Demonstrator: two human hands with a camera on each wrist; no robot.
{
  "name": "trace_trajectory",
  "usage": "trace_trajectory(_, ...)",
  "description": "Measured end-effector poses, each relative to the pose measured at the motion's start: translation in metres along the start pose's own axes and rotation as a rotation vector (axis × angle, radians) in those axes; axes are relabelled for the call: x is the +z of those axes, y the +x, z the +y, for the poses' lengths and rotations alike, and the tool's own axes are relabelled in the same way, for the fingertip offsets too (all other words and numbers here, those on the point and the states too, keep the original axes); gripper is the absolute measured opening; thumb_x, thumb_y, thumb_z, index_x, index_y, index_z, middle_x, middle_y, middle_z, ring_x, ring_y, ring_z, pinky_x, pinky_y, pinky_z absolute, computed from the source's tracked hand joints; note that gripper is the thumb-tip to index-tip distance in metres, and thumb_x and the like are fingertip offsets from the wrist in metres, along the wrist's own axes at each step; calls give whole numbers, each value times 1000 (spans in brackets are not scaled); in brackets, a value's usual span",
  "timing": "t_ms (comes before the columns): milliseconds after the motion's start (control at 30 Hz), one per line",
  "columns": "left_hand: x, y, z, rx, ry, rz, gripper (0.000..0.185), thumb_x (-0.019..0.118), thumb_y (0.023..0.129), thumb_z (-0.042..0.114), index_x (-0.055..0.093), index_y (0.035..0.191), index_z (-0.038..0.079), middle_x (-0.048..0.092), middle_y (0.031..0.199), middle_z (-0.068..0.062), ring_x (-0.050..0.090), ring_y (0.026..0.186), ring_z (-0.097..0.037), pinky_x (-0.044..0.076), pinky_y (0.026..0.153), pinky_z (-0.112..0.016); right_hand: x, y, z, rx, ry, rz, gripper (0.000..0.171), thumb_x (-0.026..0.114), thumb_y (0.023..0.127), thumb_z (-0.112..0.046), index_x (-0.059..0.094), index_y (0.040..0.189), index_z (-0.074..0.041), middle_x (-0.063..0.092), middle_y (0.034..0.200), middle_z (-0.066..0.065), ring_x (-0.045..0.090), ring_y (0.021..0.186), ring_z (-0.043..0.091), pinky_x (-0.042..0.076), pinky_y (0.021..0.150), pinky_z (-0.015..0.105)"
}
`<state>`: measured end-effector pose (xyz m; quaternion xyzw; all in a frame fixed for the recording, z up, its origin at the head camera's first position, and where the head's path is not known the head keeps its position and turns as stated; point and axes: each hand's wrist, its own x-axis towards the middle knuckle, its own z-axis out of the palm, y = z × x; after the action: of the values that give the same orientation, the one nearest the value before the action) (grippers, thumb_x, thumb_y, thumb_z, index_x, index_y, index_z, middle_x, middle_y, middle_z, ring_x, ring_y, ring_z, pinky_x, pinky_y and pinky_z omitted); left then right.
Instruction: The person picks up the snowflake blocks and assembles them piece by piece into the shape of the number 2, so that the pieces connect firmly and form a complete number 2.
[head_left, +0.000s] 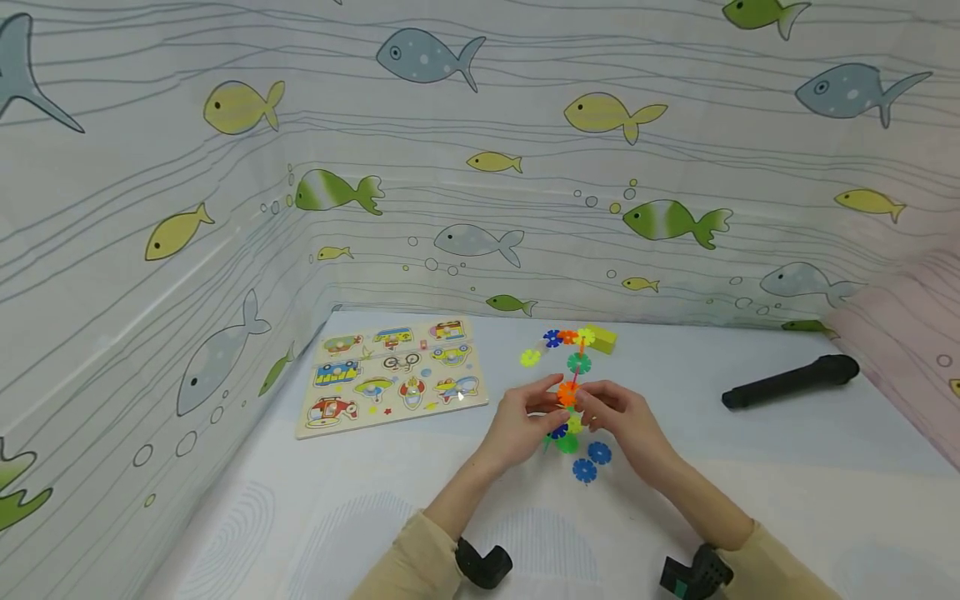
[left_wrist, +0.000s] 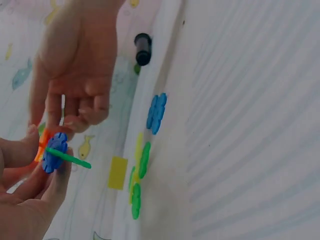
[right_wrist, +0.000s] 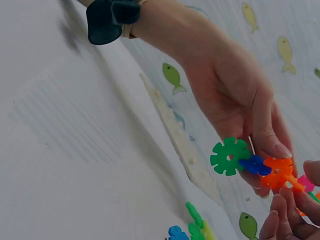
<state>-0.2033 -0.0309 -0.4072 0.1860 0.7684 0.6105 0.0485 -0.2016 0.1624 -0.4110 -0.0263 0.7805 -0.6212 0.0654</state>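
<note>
A chain of notched, flower-shaped plastic discs in several colours runs between my two hands. My left hand (head_left: 521,425) pinches its near part between thumb and fingers, beside a blue disc (left_wrist: 55,152) and an edge-on green disc (left_wrist: 75,161). My right hand (head_left: 621,417) pinches the chain by an orange disc (head_left: 567,393). Farther along are a green disc (head_left: 579,363) and, at the far end, a dark blue disc (head_left: 552,338). In the right wrist view, a green disc (right_wrist: 230,156) projects from the held chain. Fingers partly hide the joints.
Two loose blue discs (head_left: 584,471) lie near the hands, with green and yellow discs beside them. A yellow disc (head_left: 530,357) and a yellow block (head_left: 602,339) are farther back. A picture puzzle board (head_left: 393,417) lies left; a black flashlight-like cylinder (head_left: 791,383) lies right.
</note>
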Motion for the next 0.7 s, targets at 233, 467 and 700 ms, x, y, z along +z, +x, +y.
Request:
trace_trajectory(233,2,0,-2,-32,-15,-43,56,70,94,18,51,147,13,69,125,-12,67,113,-24,57,90,-29,-4,1,3,14,30,3,39,63,99,-31,62,123,0,68,98,6,61,89,21,54,84,22)
trace_trajectory(467,0,0,-1,-30,-36,-83,58,70,95,23,49,148,12,64,135,-10,63,121,-26,55,95,-33,-8,1,0,21,105,32,39,63,100,-25,60,126,3,66,101,6,62,87,16,55,83,21)
trace_trajectory(700,-4,0,-1,-72,60,-140,62,74,91,22,50,146,11,62,136,-10,63,120,-25,54,98,-37,-12,2,-1,36,136,58,44,63,100,-29,58,130,3,66,100,1,62,88,15,54,85,19)
